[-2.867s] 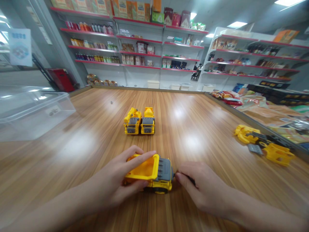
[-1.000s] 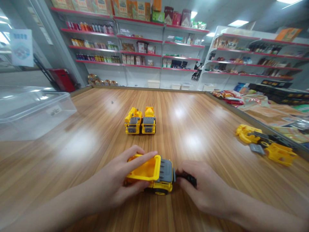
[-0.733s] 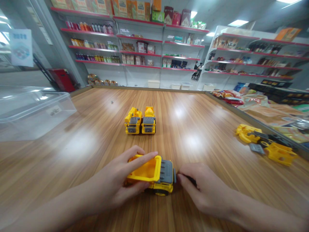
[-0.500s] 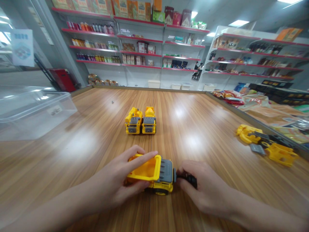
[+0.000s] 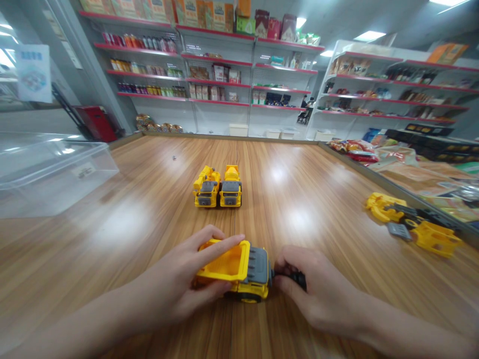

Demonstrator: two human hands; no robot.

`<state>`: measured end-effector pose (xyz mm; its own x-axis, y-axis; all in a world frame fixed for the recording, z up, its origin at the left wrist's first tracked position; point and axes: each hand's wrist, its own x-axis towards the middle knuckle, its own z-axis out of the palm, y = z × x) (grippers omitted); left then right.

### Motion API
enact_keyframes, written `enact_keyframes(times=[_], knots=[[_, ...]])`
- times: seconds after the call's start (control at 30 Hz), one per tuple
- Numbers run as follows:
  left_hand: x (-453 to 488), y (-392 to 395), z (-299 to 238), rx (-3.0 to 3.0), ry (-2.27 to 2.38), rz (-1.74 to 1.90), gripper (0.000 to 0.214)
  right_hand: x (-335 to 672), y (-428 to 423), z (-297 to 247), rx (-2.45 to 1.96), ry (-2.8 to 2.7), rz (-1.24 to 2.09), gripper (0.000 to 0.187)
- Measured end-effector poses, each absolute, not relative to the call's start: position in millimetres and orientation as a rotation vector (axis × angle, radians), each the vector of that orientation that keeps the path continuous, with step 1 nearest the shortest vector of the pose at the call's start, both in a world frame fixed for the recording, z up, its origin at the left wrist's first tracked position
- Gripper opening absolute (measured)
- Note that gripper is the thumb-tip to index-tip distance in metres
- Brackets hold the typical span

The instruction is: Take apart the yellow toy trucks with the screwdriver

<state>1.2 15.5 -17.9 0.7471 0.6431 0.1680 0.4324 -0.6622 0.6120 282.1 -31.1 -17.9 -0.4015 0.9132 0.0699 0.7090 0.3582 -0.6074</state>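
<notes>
A yellow toy dump truck (image 5: pixel 239 269) with a grey cab lies on its side on the wooden table (image 5: pixel 149 199), close to me. My left hand (image 5: pixel 179 281) is wrapped round its yellow tipper bed, fingers over the top edge. My right hand (image 5: pixel 314 289) pinches a small black tool (image 5: pixel 294 275) whose tip meets the grey cab end of the truck. Farther back, two yellow toy trucks (image 5: pixel 218 187) stand side by side, upright, facing me.
A clear plastic bin (image 5: pixel 45 169) sits at the left. Loose yellow and grey toy parts (image 5: pixel 411 224) lie near the table's right edge. Snack packets (image 5: pixel 352 149) are beyond that edge. Store shelves (image 5: pixel 224 75) with goods line the back.
My right hand's fingers have shifted slightly on the black tool at the cab, showing more and less of it. The left hand and the truck have stayed put.
</notes>
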Motion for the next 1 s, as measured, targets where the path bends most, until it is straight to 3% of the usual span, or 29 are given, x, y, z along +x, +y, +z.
enact_keyframes(times=[0.27,0.73,0.9,1.0], knots=[[0.3,14.9,-18.8,2.42,0.801,0.521,0.062,281.4,-29.7,-17.5,-1.4,-2.361,0.661,0.03],[0.2,14.8,-17.8,2.441,0.804,0.505,0.063,282.0,-33.0,-13.2,-1.408,-2.232,0.7,0.005],[1.8,15.1,-15.7,2.428,0.795,0.512,0.062,281.2,-32.2,-14.4,-1.407,-2.347,0.686,0.028],[1.8,15.0,-14.9,2.421,0.797,0.5,0.062,282.7,-31.5,-17.0,-1.438,-2.318,0.7,0.023]])
